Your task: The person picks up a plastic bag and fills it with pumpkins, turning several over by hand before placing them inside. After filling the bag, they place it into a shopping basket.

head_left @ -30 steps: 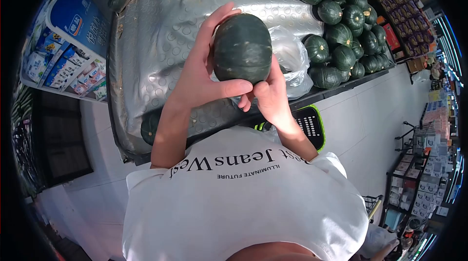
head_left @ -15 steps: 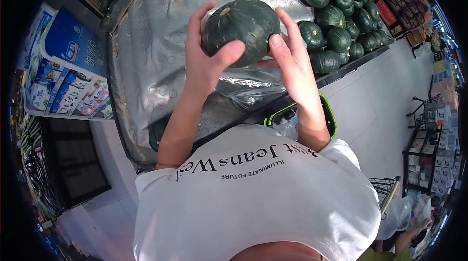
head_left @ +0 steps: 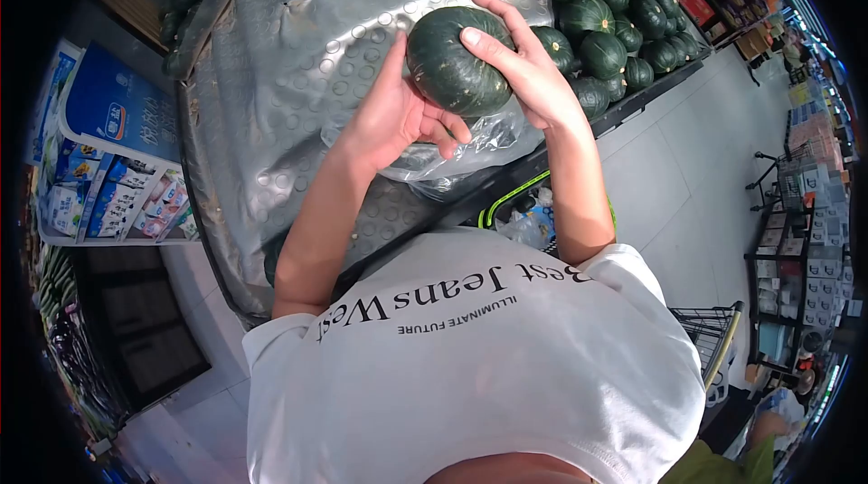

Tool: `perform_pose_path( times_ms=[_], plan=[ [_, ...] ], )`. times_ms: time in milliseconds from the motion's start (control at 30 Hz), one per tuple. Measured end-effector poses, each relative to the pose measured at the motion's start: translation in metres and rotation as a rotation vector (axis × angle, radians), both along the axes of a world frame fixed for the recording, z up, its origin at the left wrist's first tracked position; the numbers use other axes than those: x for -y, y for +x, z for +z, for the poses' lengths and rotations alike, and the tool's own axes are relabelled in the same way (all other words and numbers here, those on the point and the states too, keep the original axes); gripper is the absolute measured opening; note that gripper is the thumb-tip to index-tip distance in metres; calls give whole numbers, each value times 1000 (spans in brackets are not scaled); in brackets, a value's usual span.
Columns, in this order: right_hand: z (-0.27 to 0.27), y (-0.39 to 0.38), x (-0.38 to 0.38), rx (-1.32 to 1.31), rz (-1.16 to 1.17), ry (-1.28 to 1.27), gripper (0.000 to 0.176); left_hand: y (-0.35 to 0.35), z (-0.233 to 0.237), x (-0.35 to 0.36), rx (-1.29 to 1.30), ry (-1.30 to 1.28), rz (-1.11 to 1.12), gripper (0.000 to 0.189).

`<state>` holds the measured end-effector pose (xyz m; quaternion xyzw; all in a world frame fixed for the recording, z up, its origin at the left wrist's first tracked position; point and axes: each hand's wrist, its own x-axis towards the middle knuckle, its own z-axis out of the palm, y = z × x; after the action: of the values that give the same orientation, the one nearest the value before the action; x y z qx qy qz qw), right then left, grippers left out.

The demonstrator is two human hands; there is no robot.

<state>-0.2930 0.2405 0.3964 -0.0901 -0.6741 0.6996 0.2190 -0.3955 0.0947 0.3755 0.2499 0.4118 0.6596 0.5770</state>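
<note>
Dark green squash held up in both hands, not yet in the bag.
Right hand clamps the squash from above; left hand cups its near side, fingers pinching a clear plastic bag hanging beneath; all above the silver shelf, whose right end carries a pile of squashes; shirt reads "Best Jeans West", "ILLUMINATE FUTURE".

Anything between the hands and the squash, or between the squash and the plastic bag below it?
Nothing visible. The right hand holds the squash bare. The left hand sits against its side, fingers curled on the bag, which hangs directly under the squash. Whether the bag's mouth is open cannot be told.
</note>
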Motion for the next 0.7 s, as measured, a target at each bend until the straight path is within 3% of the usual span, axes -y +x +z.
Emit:
perform_pose_path(
  times_ms=[67, 167, 200, 300, 333, 433, 467, 500, 567, 600, 700],
  plan=[
    [-6, 1, -3, 60, -7, 65, 80, -2, -10, 3, -90, -34, 20, 76],
    [-23, -2, -12, 111, -23, 340, 66, -1, -12, 6, -456, -260, 177, 80],
    [-29, -3, -11, 81, -100, 394, 68, 1, -9, 11, -486, -381, 186, 68],
    [-31, -4, -13, 126, -188, 541, 73, 13, 1, 30, -1043, -474, 39, 51],
    [-35, -7, -17, 147, -237, 635, 72, 18, 7, 37, -1175, -430, -69, 33],
    [-32, -4, -20, 146, -105, 897, 68, 21, 0, 35, -1404, -2, -190, 19],
    [-28, -1, -18, 195, 2, 838, 68, 23, -7, 32, -1420, 226, -5, 9],
    [-30, -2, -20, 119, 139, 852, 71, 21, -6, 32, -1425, 225, 58, 9],
    [-28, 5, -19, 239, 374, 854, 71, 17, -3, 30, -1430, 227, 180, 9],
    [-24, 9, -14, 327, 418, 891, 69, 14, -8, 28, -1378, 354, 230, 9],
    [-34, 9, -18, 357, 509, 917, 69, 16, -16, 22, -968, 288, 429, 7]
  ],
)
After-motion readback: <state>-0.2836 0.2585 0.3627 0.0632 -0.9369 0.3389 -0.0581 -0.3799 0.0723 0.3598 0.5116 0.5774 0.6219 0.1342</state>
